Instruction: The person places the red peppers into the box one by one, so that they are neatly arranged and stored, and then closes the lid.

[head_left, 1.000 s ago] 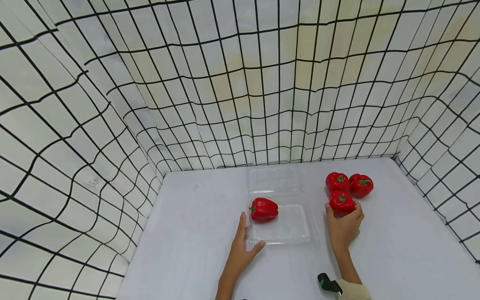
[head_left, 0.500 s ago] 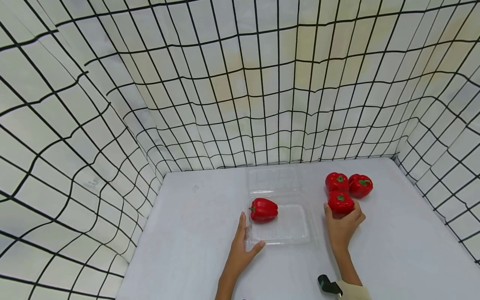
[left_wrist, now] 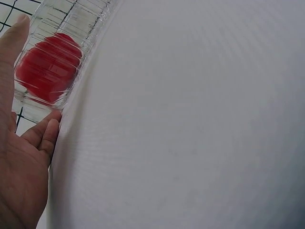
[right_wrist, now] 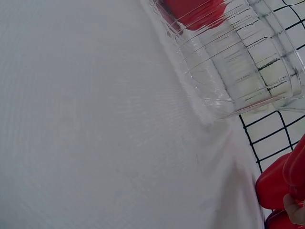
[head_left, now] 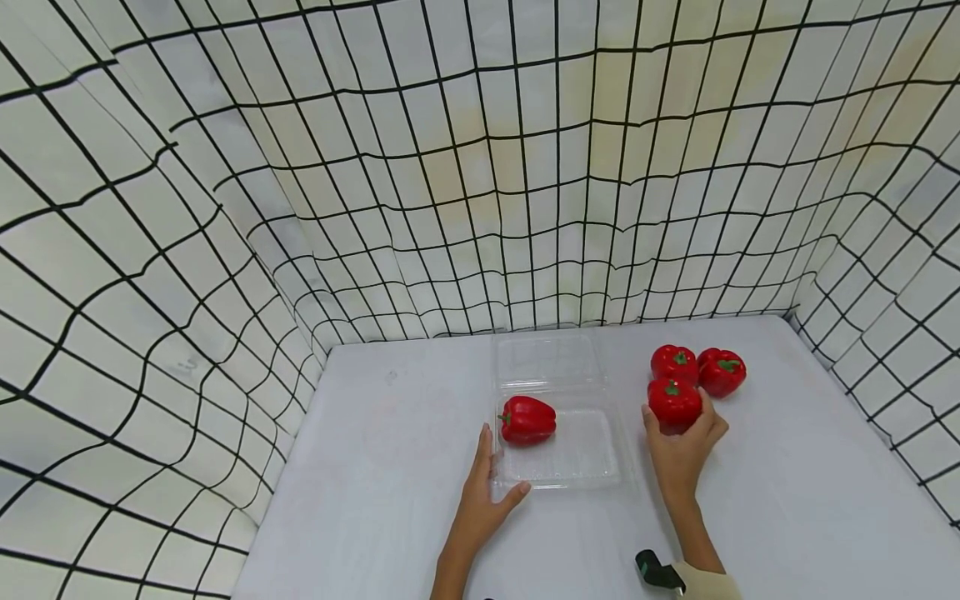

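My right hand (head_left: 682, 454) grips a red bell pepper (head_left: 674, 404) by its sides, stem up, at the right of the table. Behind it are two more red bell peppers, one straight behind (head_left: 667, 360) and one to the right (head_left: 722, 372). A clear plastic clamshell box (head_left: 585, 467) lies with its lid spread back, and a red bell pepper (head_left: 528, 420) rests on its side in the left half. My left hand (head_left: 477, 504) has fingers extended along the box's left edge, thumb near the front corner. In the left wrist view its fingertips (left_wrist: 55, 117) are right at the box's bottom corner.
The white table (head_left: 390, 467) ends at the back against a white wall with black netting (head_left: 450, 250), which also rises on both sides. The raised lid (head_left: 551, 358) lies flat behind the box. A dark wrist strap piece (head_left: 657, 569) sits by the right sleeve.
My right hand has lifted the gripped pepper slightly and shifted it a little left and back. The left hand, box and other peppers stay where they were.
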### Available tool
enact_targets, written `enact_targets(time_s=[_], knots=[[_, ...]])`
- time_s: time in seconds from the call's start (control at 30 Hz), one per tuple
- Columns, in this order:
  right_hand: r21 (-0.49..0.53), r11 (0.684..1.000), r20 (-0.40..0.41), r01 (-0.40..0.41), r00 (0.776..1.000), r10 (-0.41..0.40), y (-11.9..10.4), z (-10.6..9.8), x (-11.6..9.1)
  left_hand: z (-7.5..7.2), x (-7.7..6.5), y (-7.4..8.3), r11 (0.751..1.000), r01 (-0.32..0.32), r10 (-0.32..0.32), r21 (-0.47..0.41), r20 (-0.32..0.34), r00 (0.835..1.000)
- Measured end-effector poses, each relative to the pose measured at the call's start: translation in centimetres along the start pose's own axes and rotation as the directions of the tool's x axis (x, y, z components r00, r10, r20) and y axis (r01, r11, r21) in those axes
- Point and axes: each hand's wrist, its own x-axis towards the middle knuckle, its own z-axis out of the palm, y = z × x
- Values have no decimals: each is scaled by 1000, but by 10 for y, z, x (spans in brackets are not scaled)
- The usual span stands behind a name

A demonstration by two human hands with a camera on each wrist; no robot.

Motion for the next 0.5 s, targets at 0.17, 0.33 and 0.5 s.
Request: enact_targets(time_s=[0.17,0.33,0.5], knots=[[40,997,21,71,997,-72,-4,0,2,-1,0,0,1000,4,-4,-4,0,1000],[101,986,35,134,990,-138,-6,2,2,-1,1,1,1000,-2,2,-9,6,1000],[105,972,66,212,973,-219,-7,4,3,-2,0,1,1000,-3,3,-6,10,1000]])
